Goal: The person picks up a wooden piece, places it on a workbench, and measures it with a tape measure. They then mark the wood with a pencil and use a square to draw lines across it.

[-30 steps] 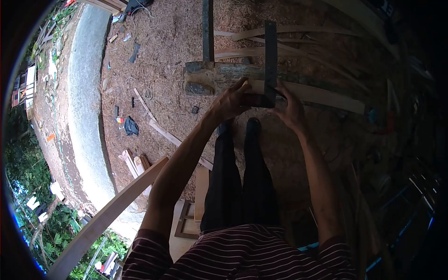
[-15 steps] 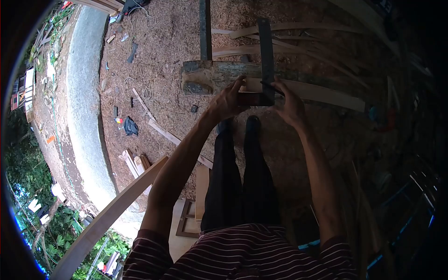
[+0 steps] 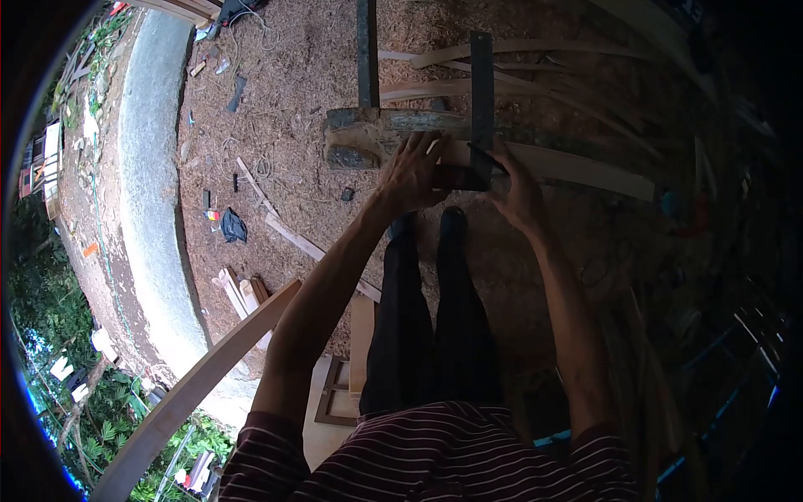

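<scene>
A try square (image 3: 482, 92) lies across a pale wooden board (image 3: 577, 169), its dark blade pointing away from me and its stock along the near edge. My left hand (image 3: 410, 176) is closed around the stock and board, fingers over the top and thumb on the near side. In my right hand (image 3: 520, 194) is a thin dark pencil-like marker (image 3: 488, 157), held against the blade. The fingers of that hand are bent near the blade's right edge, partly in shadow. Beneath the board is a weathered timber beam (image 3: 418, 121).
Thin wooden strips (image 3: 535, 50) lie beyond the beam, and a dark upright bar (image 3: 368, 54) extends from it. Wood shavings cover the ground. A long plank (image 3: 192, 393) slants at lower left, near a small wooden frame (image 3: 336, 393). A concrete strip (image 3: 150, 151) runs along the left.
The try square has shifted slightly to the right, its blade now straighter. My left hand's fingers have spread farther over the board. My right hand has barely moved.
</scene>
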A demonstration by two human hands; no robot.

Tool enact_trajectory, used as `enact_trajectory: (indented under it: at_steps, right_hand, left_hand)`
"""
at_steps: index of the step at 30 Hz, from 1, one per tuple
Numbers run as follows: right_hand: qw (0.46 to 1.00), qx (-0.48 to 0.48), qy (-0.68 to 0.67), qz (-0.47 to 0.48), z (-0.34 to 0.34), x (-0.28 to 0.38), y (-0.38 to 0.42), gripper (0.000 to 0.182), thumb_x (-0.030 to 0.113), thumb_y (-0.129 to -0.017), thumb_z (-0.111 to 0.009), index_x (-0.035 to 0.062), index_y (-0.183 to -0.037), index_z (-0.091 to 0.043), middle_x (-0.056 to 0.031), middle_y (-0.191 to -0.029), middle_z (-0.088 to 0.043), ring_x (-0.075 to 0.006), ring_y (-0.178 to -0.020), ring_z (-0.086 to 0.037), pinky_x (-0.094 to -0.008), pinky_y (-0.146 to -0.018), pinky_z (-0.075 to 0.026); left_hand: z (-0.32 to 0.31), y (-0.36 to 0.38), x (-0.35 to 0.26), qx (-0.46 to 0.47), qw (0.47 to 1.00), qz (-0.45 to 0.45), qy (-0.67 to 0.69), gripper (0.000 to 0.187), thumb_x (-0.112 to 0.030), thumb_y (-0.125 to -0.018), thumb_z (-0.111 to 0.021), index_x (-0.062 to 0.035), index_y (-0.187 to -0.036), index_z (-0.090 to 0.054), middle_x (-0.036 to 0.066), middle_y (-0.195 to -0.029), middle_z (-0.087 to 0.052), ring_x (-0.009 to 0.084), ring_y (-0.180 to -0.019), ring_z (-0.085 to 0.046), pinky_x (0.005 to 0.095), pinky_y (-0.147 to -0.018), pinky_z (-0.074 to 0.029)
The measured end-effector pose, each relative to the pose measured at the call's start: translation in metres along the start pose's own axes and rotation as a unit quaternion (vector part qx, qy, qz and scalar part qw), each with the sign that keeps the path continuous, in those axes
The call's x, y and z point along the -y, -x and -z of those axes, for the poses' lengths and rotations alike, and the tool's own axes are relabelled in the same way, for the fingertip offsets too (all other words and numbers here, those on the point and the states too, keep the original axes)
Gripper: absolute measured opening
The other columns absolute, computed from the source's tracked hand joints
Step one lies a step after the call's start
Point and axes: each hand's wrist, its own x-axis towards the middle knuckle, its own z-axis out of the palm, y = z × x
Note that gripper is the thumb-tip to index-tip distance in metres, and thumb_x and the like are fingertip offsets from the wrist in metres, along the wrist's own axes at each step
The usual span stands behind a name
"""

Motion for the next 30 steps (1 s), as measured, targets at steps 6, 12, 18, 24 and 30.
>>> enact_trajectory:
  at_steps: [6, 12, 18, 24, 30]
  right_hand:
    - [1.0, 0.0, -0.003, -0.005, -0.001, -0.003, 0.0, 0.088, 0.003, -0.065, -0.078, 0.0115, -0.14, -0.034, -0.0107, -0.135, -0.047, -0.0281, -0.12, -0.049, -0.0395, -0.099, -0.043]
    - [1.0, -0.003, -0.03, 0.001, 0.001, -0.002, -0.001, 0.084, 0.005, -0.065, -0.079, 0.0114, -0.137, -0.037, -0.0099, -0.14, -0.042, -0.0292, -0.121, -0.047, -0.0402, -0.099, -0.042]
    - [1.0, 0.008, -0.002, 0.008, 0.001, -0.006, 0.0, 0.081, 0.006, -0.065, -0.079, 0.0117, -0.135, -0.039, -0.0087, -0.145, -0.034, -0.0306, -0.123, -0.045, -0.0415, -0.101, -0.041]
    - [1.0, 0.007, -0.005, -0.003, 0.001, -0.003, 0.001, 0.083, 0.006, -0.064, -0.079, 0.0112, -0.136, -0.038, -0.0084, -0.146, -0.034, -0.0301, -0.124, -0.044, -0.0415, -0.101, -0.041]
    - [0.991, -0.097, -0.092, -0.008, 0.007, 0.007, 0.005, 0.059, 0.02, -0.082, -0.069, 0.0075, -0.132, -0.042, -0.0153, -0.128, -0.052, -0.025, -0.111, -0.055, -0.0367, -0.091, -0.045]
  left_hand:
    - [-0.008, -0.008, 0.0, -0.016, 0.999, -0.023, 0.043, 0.086, -0.033, -0.054, -0.083, -0.0041, -0.126, -0.047, 0.014, -0.124, -0.049, 0.0328, -0.118, -0.046, 0.0433, -0.101, -0.038]
    - [-0.006, -0.009, -0.002, -0.017, 0.998, -0.004, 0.052, 0.082, -0.029, -0.053, -0.083, -0.0045, -0.124, -0.049, 0.014, -0.121, -0.052, 0.0329, -0.115, -0.049, 0.0437, -0.098, -0.04]
    - [-0.008, -0.009, -0.002, -0.029, 0.998, -0.001, 0.058, 0.079, -0.026, -0.052, -0.083, -0.0051, -0.121, -0.051, 0.012, -0.118, -0.054, 0.0332, -0.113, -0.05, 0.0439, -0.094, -0.043]
    - [-0.008, -0.009, -0.002, -0.036, 0.997, -0.01, 0.063, 0.079, -0.025, -0.051, -0.083, -0.0049, -0.12, -0.052, 0.012, -0.118, -0.054, 0.0332, -0.112, -0.051, 0.044, -0.093, -0.044]
    - [-0.005, -0.009, -0.004, -0.023, 0.998, 0.006, 0.052, 0.081, -0.028, -0.051, -0.084, -0.0045, -0.121, -0.051, 0.012, -0.12, -0.053, 0.0328, -0.114, -0.05, 0.0441, -0.096, -0.041]
